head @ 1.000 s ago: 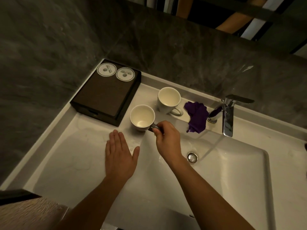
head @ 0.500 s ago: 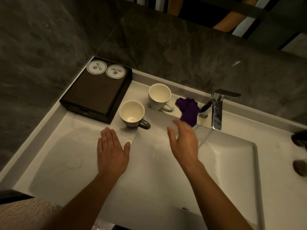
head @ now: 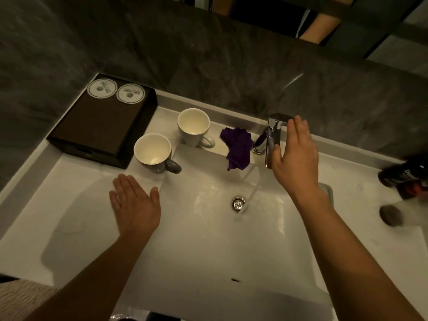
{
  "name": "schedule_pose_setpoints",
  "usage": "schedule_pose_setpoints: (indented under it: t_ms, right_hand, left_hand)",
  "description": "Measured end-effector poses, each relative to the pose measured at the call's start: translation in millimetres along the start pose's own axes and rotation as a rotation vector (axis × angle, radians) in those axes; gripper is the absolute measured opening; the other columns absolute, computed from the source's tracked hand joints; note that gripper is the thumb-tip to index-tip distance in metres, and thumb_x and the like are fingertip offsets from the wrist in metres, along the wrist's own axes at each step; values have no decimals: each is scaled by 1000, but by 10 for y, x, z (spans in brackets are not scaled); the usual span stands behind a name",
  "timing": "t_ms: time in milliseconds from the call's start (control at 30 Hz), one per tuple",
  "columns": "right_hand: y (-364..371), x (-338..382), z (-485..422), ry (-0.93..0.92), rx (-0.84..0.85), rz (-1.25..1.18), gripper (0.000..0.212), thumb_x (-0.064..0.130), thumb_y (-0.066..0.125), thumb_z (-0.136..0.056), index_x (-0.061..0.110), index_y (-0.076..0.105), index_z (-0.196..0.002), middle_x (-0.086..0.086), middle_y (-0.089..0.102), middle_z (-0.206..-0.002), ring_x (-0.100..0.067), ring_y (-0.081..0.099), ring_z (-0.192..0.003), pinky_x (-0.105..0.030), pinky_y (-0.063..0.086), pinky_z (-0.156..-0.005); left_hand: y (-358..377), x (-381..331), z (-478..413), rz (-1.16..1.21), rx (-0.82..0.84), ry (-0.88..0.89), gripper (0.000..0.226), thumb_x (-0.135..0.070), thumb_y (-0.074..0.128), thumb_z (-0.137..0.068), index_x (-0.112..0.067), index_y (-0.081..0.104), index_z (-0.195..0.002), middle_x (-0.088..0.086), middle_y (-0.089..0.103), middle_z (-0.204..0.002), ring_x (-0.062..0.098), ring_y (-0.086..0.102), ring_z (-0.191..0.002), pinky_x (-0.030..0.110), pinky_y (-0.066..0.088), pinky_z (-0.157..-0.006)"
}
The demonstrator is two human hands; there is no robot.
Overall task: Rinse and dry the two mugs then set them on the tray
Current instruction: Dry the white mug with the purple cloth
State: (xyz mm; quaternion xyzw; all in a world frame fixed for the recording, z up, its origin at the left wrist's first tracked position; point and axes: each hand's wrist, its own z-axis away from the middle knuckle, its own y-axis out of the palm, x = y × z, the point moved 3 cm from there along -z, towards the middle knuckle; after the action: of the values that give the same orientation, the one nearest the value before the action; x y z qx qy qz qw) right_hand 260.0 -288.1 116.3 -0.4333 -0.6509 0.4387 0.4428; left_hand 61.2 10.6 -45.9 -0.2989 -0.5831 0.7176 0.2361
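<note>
Two mugs stand upright on the white counter left of the basin: a grey mug nearer me and a white mug behind it. A crumpled purple cloth lies between the white mug and the chrome tap. Water runs from the spout into the sink, landing near the drain. My right hand is at the tap, fingers spread against its lever, holding nothing. My left hand rests flat on the counter in front of the grey mug. The dark tray sits at the back left.
Two round paper coasters lie on the tray's far end. A dark bottle and a small grey round object sit on the counter at the right edge. A dark stone wall rises behind the counter.
My right hand let go of the grey mug's handle and moved right, up to the tap. The grey mug stays on the counter. My left hand has barely moved.
</note>
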Motion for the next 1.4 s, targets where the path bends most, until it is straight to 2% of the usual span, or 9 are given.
schedule_pose_setpoints:
  t_ms: [500, 633, 733, 800, 867, 933, 1067, 1200, 1400]
  right_hand:
    - [-7, 29, 191, 21, -32, -79, 61, 27, 56, -99, 10, 37, -154, -10, 36, -162, -28, 29, -152, -44, 25, -122]
    - [14, 504, 298, -179, -8, -217, 52, 21, 60, -95, 11, 49, -145, -10, 54, -148, -27, 49, -137, -41, 41, -112]
    - [288, 724, 339, -175, 101, -314, 53, 21, 57, -99, 13, 46, -149, -7, 51, -152, -24, 47, -140, -43, 40, -117]
    - [540, 743, 275, -123, 150, -356, 51, 20, 55, -100, 12, 45, -150, -9, 51, -153, -26, 46, -141, -46, 40, -117]
    - [792, 708, 153, -65, 186, -340, 50, 20, 54, -100, 8, 46, -149, -13, 52, -151, -30, 47, -141, -48, 40, -116]
    - [1008, 653, 7, -28, 224, -268, 49, 21, 54, -100, 7, 47, -146, -15, 53, -148, -32, 49, -138, -49, 44, -112]
    - [1300, 556, -204, 9, 325, -149, 56, 29, 54, -101, 9, 40, -151, -14, 42, -158, -35, 35, -148, -49, 39, -117]
    - [1435, 513, -282, 40, 351, -103, 67, 41, 58, -100, 15, 33, -157, -9, 26, -167, -33, 21, -154, -46, 27, -123]
    - [1509, 448, -217, 23, 297, -61, 71, 30, 69, -95, 16, 36, -156, -10, 33, -164, -36, 28, -150, -47, 32, -120]
  left_hand:
    - [44, 12, -15, 73, -79, 18, 82, -52, 33, -106, 4, 13, -162, 25, 13, -172, 37, 9, -160, 52, 8, -129]
    - [-77, 87, -48, 345, -69, -22, 74, -42, 51, -105, 1, 28, -160, 23, 25, -169, 35, 17, -159, 53, 13, -130]
    - [-420, 84, 15, 619, -131, -67, 56, -36, 57, -104, -4, 49, -149, 20, 50, -155, 36, 43, -145, 55, 36, -120]
    - [-773, -1, 48, 713, -224, -34, 42, -31, 62, -102, -7, 61, -137, 16, 63, -138, 34, 57, -127, 45, 52, -100]
    - [-1145, -156, 23, 787, -304, 68, 30, -24, 68, -99, -8, 68, -124, 12, 66, -119, 31, 62, -111, 24, 49, -83]
    - [-1454, -365, -98, 810, -313, 204, 28, -22, 74, -95, -8, 68, -119, 5, 63, -113, 27, 62, -105, 17, 46, -83]
    - [-1686, -879, -594, 677, -56, 448, 68, -41, 83, -84, -21, 54, -142, -2, 53, -139, 18, 54, -124, 33, 49, -102]
    - [-1578, -1338, -1066, 338, 261, 569, 119, -51, 90, -71, -20, 20, -163, 6, 33, -166, 28, 34, -150, 49, 36, -119]
    - [-1145, -1449, -1524, 222, 396, 599, 102, -42, 98, -60, -23, 42, -143, 6, 54, -141, 27, 56, -123, 41, 53, -94]
